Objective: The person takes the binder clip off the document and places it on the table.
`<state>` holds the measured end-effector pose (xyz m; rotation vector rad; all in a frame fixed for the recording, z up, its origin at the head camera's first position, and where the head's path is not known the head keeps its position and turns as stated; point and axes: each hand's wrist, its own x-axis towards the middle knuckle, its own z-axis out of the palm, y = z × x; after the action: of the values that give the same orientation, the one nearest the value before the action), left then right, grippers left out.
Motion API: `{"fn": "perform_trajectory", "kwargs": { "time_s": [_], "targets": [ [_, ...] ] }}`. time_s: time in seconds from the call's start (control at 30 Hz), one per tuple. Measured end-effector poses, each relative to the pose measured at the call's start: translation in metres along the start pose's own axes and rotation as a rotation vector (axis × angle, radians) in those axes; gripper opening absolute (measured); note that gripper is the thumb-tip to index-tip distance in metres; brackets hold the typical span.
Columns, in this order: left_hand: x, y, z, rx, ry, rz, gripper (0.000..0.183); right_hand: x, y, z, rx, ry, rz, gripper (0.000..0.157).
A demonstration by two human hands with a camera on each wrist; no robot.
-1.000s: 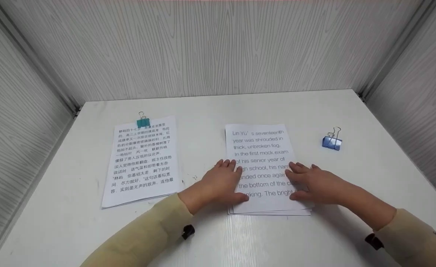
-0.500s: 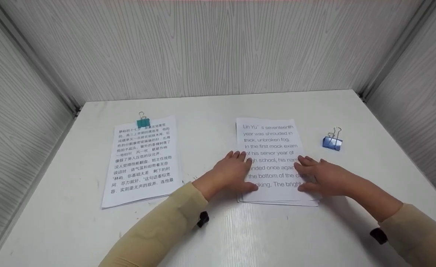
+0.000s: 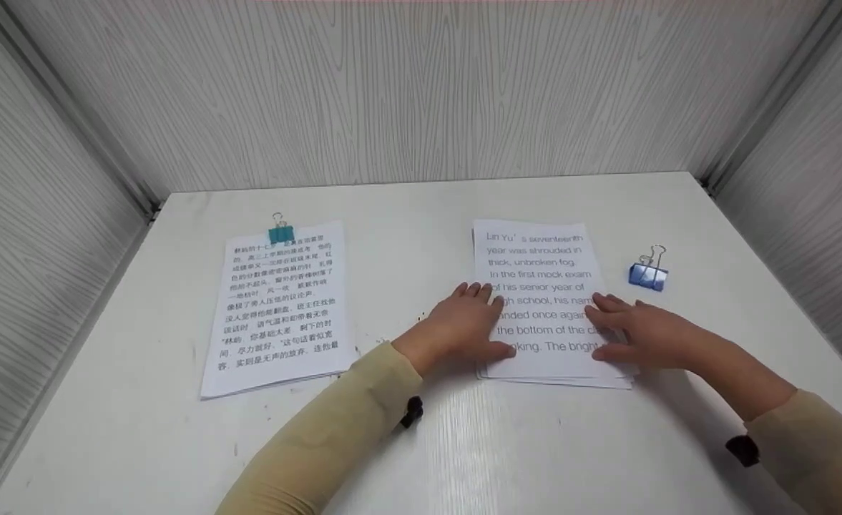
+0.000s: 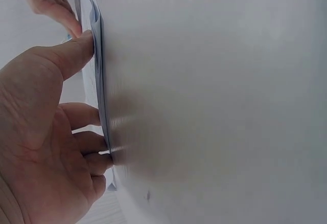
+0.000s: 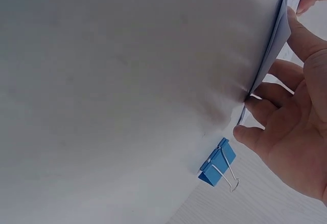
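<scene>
A stack of white sheets with printed English text [image 3: 539, 286] lies on the table, its lower sheets poking out unevenly at the near edge. My left hand [image 3: 467, 325] rests along the stack's left side, thumb on the paper; in the left wrist view the fingertips [image 4: 92, 142] meet the sheet edges. On the opposite side my right hand [image 3: 649, 332] touches the right edge, its thumb also on the top sheet. The right wrist view shows that edge of the sheets [image 5: 273, 45] slightly bowed. Beyond the right hand stands a blue binder clip [image 3: 648, 277], handles up.
To the left lies another stack with printed Chinese characters [image 3: 277, 307], with a teal binder clip [image 3: 281, 234] at its top edge. Small dark specks mark the white table [image 3: 399, 214]. Wood-grain panels [image 3: 421, 93] enclose the back and sides.
Both hands and the English-text stack between them have moved right and away from me. The Chinese-text stack and both clips stay in place on the table; the head view has shifted slightly.
</scene>
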<state>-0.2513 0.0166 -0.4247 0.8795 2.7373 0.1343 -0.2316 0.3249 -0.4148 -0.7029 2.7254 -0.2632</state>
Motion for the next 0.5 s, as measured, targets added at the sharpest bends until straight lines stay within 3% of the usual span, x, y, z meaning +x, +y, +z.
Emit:
{"fn": "perform_trajectory", "kwargs": {
  "time_s": [0.5],
  "targets": [
    [0.016, 0.007, 0.0, 0.011, 0.01, -0.003, 0.089, -0.001, 0.012, -0.005, 0.035, -0.02, 0.067, 0.077]
  ]
}}
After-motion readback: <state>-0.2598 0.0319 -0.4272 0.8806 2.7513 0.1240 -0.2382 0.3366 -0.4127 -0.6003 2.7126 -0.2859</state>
